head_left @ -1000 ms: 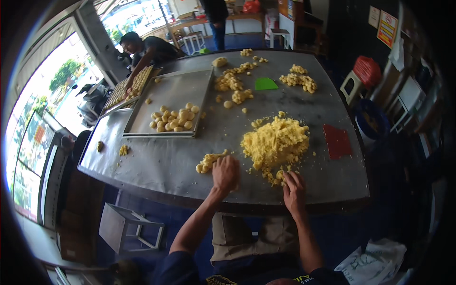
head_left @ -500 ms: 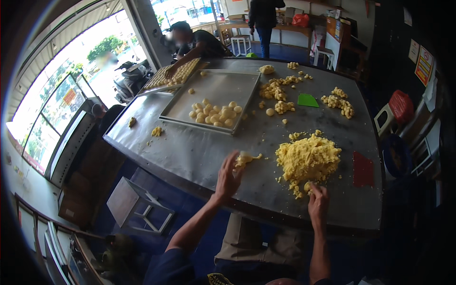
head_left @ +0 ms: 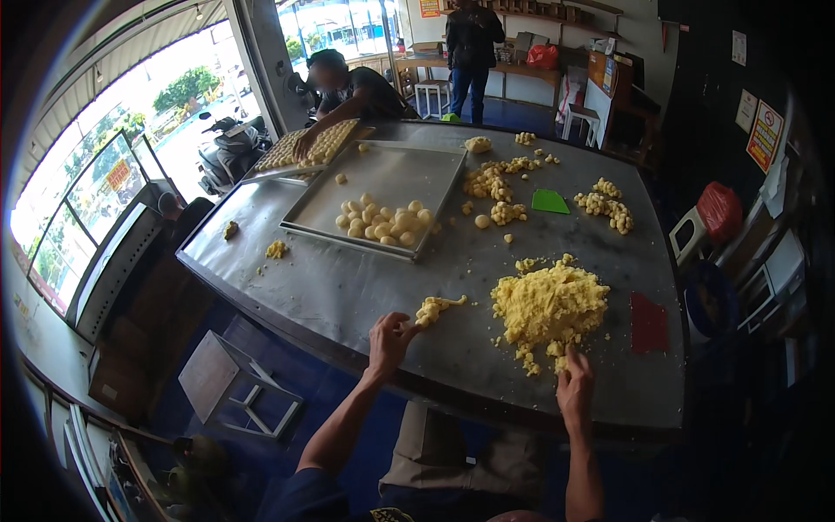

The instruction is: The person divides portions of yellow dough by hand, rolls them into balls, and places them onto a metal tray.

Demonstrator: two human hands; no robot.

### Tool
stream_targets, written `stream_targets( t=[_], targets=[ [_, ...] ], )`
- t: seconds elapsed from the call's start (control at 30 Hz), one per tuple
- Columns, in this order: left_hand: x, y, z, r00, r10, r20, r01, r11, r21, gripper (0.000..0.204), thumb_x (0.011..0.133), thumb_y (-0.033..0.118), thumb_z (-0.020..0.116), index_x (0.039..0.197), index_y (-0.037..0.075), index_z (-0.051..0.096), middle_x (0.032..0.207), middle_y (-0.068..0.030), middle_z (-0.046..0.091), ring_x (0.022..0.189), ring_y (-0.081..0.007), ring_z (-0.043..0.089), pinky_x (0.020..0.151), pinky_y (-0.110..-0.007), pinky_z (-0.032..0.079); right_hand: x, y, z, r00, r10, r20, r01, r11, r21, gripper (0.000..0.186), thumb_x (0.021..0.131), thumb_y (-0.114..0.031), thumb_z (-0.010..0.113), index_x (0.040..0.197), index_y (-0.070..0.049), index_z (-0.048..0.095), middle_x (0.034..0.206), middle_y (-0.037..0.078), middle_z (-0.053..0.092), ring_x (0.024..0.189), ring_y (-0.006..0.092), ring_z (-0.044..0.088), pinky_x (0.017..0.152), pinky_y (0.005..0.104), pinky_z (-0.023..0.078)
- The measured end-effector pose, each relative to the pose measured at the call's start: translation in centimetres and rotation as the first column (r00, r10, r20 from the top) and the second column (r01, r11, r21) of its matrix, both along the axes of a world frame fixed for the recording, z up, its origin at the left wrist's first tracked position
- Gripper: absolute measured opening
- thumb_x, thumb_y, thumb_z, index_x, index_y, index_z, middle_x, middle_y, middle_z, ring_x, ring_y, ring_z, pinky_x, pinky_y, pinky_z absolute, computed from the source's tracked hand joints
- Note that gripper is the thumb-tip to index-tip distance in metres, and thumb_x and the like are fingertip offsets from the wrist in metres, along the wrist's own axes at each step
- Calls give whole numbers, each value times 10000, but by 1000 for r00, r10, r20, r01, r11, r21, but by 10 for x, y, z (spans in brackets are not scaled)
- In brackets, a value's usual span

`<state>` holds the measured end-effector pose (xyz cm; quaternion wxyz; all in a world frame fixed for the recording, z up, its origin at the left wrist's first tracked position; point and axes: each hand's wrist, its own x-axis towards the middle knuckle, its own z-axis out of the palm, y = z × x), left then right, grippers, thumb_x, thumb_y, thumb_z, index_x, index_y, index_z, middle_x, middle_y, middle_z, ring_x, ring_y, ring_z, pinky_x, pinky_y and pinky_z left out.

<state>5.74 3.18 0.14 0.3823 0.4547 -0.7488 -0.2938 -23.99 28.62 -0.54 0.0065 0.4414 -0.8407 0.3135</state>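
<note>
Mound (head_left: pixel 550 300) on metal table (head_left: pixel 348 291), blue floor (head_left: pixel 317 374)

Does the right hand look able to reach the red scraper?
Probably yes: the right hand is at the near edge of the crumbly yellow mound, with mostly bare metal tabletop between it and the red scraper.

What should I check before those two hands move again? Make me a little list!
1. Left hand beside the small dough piece: ok, fingertips at its near end.
2. Right hand at the big yellow heap: ok, at its near edge.
3. Something pinched in the right fingers: cannot tell.
4. Loose crumbs all gathered in: not ok, some lie scattered.
5. Red sheet clear of both hands: ok, right of the heap.
6. Bare space in the metal tray: ok.
</note>
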Motion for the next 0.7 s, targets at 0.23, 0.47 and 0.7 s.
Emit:
stream_targets(
  t=[0.23, 0.47, 0.7],
  targets=[
    [-33, -32, 11, 1000, -5, 22, 3, 993, 120, 209, 902, 206, 702, 1042, 53, 726, 980, -156, 708, 926, -246, 716, 732, -372, 566, -16, -15, 4, 991, 56, -122, -37, 988, 150, 290, 862, 36, 637, 1145, 39, 701, 1079, 195, 599, 1025, 364, 584, 858, 429, 516],
    [-51, -38, 10, 998, -10, 59, 29, 947, -321, 188, 862, 160, 618, 872, -11, 694, 886, -175, 674, 994, -349, 636, 800, -457, 519, -19, 4, 6, 986, -13, -165, 23, 998, 58, 480, 889, 77, 553, 1365, 27, 517, 1279, 257, 525, 1199, 408, 524, 983, 455, 481],
    [-18, -42, -6, 816, -289, 500, 362, 931, -53, 130, 835, 71, 587, 890, -17, 666, 935, -190, 664, 939, -375, 634, 803, -470, 518, -1, 8, 4, 1000, 12, -5, -12, 1000, 21, 442, 880, 101, 540, 1317, 50, 589, 1232, 243, 602, 1123, 418, 582, 963, 443, 484]
  ],
)
